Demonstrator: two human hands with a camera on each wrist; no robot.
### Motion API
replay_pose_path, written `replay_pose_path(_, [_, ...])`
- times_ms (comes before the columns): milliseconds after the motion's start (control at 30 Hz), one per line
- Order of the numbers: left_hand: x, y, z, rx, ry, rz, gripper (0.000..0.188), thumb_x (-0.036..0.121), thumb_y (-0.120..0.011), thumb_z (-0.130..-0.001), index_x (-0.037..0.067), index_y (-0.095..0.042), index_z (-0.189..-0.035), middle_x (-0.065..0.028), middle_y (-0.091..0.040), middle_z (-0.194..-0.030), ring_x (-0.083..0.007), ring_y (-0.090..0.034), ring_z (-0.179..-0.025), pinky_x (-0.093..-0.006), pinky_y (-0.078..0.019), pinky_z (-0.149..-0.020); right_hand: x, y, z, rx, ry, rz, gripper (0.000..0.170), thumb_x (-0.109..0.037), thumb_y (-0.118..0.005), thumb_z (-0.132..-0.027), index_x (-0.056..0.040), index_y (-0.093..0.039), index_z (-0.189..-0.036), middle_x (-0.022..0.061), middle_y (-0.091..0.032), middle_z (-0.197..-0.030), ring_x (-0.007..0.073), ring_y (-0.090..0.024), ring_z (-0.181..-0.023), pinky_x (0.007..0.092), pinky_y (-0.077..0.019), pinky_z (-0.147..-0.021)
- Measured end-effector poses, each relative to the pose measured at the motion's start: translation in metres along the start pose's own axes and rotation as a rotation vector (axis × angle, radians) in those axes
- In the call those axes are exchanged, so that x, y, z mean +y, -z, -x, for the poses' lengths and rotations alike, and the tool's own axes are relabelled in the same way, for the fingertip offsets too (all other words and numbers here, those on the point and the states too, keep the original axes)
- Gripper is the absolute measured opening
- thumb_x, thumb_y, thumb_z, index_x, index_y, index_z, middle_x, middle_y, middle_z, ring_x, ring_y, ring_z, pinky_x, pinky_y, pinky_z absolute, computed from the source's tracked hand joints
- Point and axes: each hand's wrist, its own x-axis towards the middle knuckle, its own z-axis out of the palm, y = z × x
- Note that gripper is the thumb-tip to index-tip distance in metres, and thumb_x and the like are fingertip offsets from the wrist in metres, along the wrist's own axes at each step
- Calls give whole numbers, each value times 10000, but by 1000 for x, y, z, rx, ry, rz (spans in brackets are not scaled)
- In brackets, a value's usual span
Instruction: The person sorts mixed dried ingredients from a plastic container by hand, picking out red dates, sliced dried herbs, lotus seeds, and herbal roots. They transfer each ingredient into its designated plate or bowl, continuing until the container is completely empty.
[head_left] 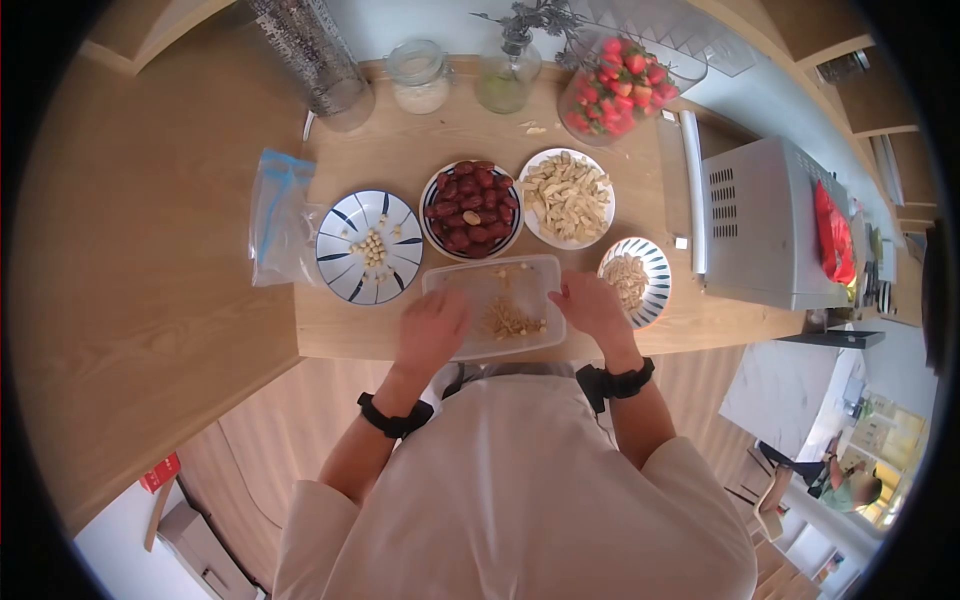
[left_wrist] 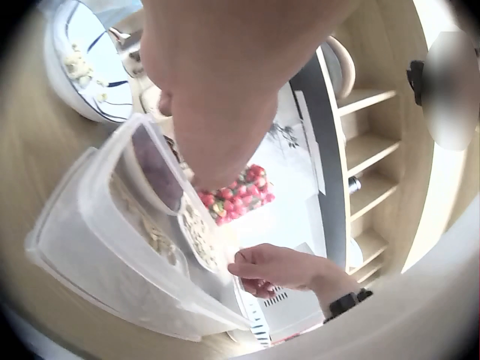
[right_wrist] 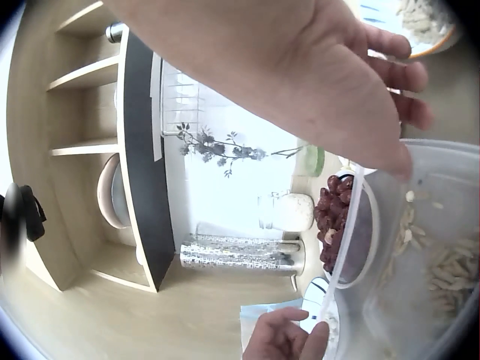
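A clear plastic container [head_left: 510,265] stands at the table's front edge, with a small pile of thin tan pieces [head_left: 515,322] inside. My left hand [head_left: 433,325] is over its left end, loose fingers above the rim and blurred in the head view. At the opposite end my right hand [head_left: 592,308] grips the rim, thumb on top and fingers outside. In the right wrist view the thumb of that hand [right_wrist: 330,82] overlaps the container wall [right_wrist: 442,150]. Behind the container is a bowl of red dates [head_left: 470,205] with one pale piece on top.
A patterned plate [head_left: 340,275] with round pale seeds is left, beside a zip bag [head_left: 275,220]. Pale chunks [head_left: 568,197] fill a white plate; pale slices [head_left: 627,280] lie in a striped bowl. Jars, strawberries [head_left: 625,85] and a grey appliance [head_left: 750,230] stand farther off.
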Motion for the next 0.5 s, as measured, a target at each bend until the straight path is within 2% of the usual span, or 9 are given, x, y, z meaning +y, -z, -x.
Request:
replay_pose_path(67, [9,-7,-1,-432,3,-63,297,158,-661,-832,94,-573,-1108,-94,-666,-865,-287,-674,-803,-453,-531,-669,4,-10,-1,51,0,0,260,-317,-675,-882,-58,-659,-860,177,-683,-803,397,-671,-795,499,-530,-701])
replay_pose_path(100, [12,-16,1,-439,0,-70,297,158,-661,-832,94,-573,-1108,-94,-666,-865,-287,-674,-803,-453,-531,-669,6,-13,-2,50,-2,-10,260,-317,-675,-882,-58,-659,-860,177,-683,-803,397,-671,-795,499,-530,-701])
replay_pose_path(167, [15,-38,4,-633,-10,-269,274,161,-605,-856,106,-570,-1122,-84,-677,-847,-290,-689,-797,-455,-539,-655,12,-16,-5,60,35,-24,314,-340,-649,-892,-33,-699,-843,218,-691,-798,412,-685,-795,505,-553,-722])
replay_pose_path(200, [18,-46,4,-639,-22,-273,274,161,-605,-856,106,-570,-1122,-84,-677,-847,-290,-689,-797,-455,-539,-655,14,-15,-4,63,26,-34,314,-340,-649,-892,-33,-699,-843,218,-691,-798,412,-685,-795,505,-553,-722])
replay_pose_path(267, [26,-54,-2,-726,74,-280,276,133,-568,-874,104,-561,-1148,-81,-690,-844,-292,-703,-805,-457,-538,-638,11,-11,-1,52,8,-55,331,-332,-614,-908,-22,-707,-839,222,-691,-796,417,-683,-800,505,-555,-723])
replay_pose_path(367, [32,-62,-10,-695,76,-266,230,154,-550,-904,105,-579,-1128,-84,-714,-781,-282,-727,-741,-458,-547,-631,14,-17,-2,32,-10,-89,335,-327,-594,-916,-20,-707,-844,220,-692,-795,420,-681,-802,510,-555,-723])
replay_pose_path(500, [29,-72,-20,-754,16,-147,240,159,-544,-913,102,-567,-1145,-106,-706,-824,-290,-718,-788,-483,-548,-666,14,-24,-1,82,-14,-141,322,-313,-593,-914,-23,-702,-828,219,-691,-793,417,-682,-793,514,-555,-722])
